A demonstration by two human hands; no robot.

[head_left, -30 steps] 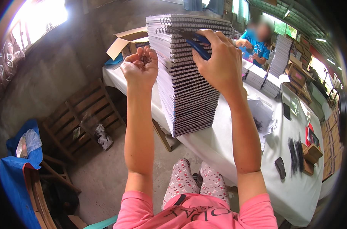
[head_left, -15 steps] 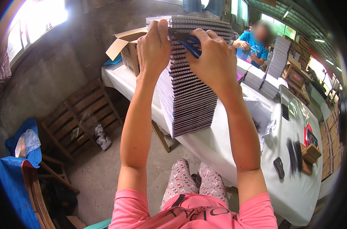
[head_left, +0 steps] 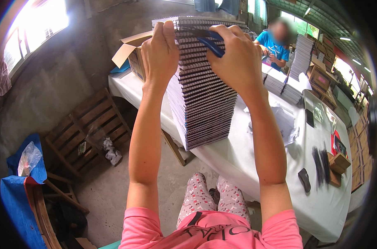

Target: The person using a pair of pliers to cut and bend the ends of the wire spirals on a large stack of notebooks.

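Pink short-sleeved shirt (head_left: 188, 240) with dark lettering (head_left: 219, 235) across the front; pale trousers (head_left: 196, 201) sprinkled with small red figures; dark footwear (head_left: 214, 194).

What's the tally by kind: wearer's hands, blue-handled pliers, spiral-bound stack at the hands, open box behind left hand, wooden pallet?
Hands: 2 (left hand, right hand)
Blue-handled pliers: 1, in the right hand
Spiral-bound stack: 1
Open box: 1
Wooden pallet: 1
Total: 6

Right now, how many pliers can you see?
1: the blue-handled pliers in the right hand, at the upper left of the tall stack. Others may be hidden behind it.
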